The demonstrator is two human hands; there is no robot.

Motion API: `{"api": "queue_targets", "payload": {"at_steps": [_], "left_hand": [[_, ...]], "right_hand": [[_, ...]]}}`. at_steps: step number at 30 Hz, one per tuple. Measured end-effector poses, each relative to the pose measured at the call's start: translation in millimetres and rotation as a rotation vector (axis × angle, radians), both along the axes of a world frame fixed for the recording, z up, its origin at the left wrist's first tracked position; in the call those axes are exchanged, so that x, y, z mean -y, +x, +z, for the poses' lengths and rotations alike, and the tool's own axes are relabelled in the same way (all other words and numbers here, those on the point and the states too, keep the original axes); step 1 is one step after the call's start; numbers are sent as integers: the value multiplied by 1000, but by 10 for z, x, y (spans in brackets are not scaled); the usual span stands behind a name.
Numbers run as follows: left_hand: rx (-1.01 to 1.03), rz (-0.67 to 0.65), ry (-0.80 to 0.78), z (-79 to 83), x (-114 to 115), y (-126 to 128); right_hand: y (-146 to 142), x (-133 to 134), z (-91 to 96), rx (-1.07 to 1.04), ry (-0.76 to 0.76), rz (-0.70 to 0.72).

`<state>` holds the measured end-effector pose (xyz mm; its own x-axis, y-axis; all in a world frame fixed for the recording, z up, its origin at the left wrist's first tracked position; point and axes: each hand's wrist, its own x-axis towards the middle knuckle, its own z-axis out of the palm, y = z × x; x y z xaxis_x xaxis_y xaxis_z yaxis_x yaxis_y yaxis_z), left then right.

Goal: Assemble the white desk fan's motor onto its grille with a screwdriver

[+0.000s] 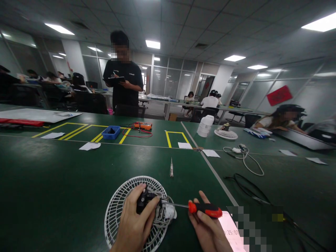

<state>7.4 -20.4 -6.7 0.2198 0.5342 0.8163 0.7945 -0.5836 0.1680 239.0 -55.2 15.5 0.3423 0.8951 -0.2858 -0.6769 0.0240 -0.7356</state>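
A white round fan grille lies on the green table, with a black motor part and bundled pale wires on top of it. My left hand is closed around the black part, thumb and fingers on either side. In my right hand rests a screwdriver with a red and black handle, the fingers curled loosely about it. Its shaft points left and reaches the motor part; the exact contact of the tip is hard to make out. A small clear-handled screwdriver lies beyond the grille.
Toward the back are a blue bin, an orange multimeter, a white container and another fan part. Cables lie to the right. A lit phone sits beside my right hand. A person stands across the table.
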Motion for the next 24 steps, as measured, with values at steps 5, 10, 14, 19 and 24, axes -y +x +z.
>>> {"api": "queue_targets", "payload": {"at_steps": [5, 10, 14, 19, 24], "left_hand": [[11, -2, 2, 16, -1, 1], [29, -2, -1, 29, 0, -2], [26, -9, 2, 27, -7, 2], [26, -7, 8, 18, -9, 4], [23, -16, 29, 29, -7, -10]], "right_hand": [[-7, -29, -50, 51, -12, -10], [3, -4, -30, 13, -36, -68], [9, -12, -16, -54, -31, -87], [17, -40, -38, -10, -98, -93], [14, 1, -45, 59, -72, -83]]}}
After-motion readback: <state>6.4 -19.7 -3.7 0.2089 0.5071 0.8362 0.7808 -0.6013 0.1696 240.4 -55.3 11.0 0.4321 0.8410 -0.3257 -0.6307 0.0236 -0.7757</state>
